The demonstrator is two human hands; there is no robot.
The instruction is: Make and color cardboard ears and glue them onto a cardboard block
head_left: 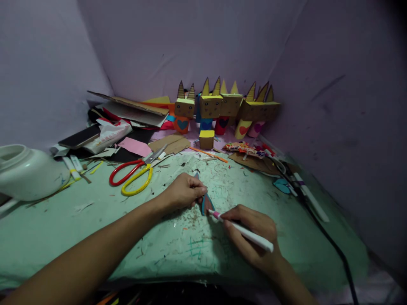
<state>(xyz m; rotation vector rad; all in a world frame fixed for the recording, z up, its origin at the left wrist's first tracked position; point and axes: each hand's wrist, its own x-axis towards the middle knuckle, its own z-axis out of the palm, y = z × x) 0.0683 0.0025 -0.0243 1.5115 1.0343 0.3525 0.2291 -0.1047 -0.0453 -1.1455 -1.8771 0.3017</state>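
My left hand pinches a small pointed paper cutout, brown inside with a blue edge, just above the table. Part of the cutout is hidden by my fingers. My right hand grips a white marker with a pink band near its tip. The marker's tip touches, or nearly touches, the lower end of the cutout. To the left of my left hand lie scissors with one red and one yellow handle, their blades apart.
Behind my hands stand several box-headed paper figures with horns, and a small cardboard box. A white pot is at the left. Scrap paper and cardboard pile up back left. A black cable crosses the green-covered table at right.
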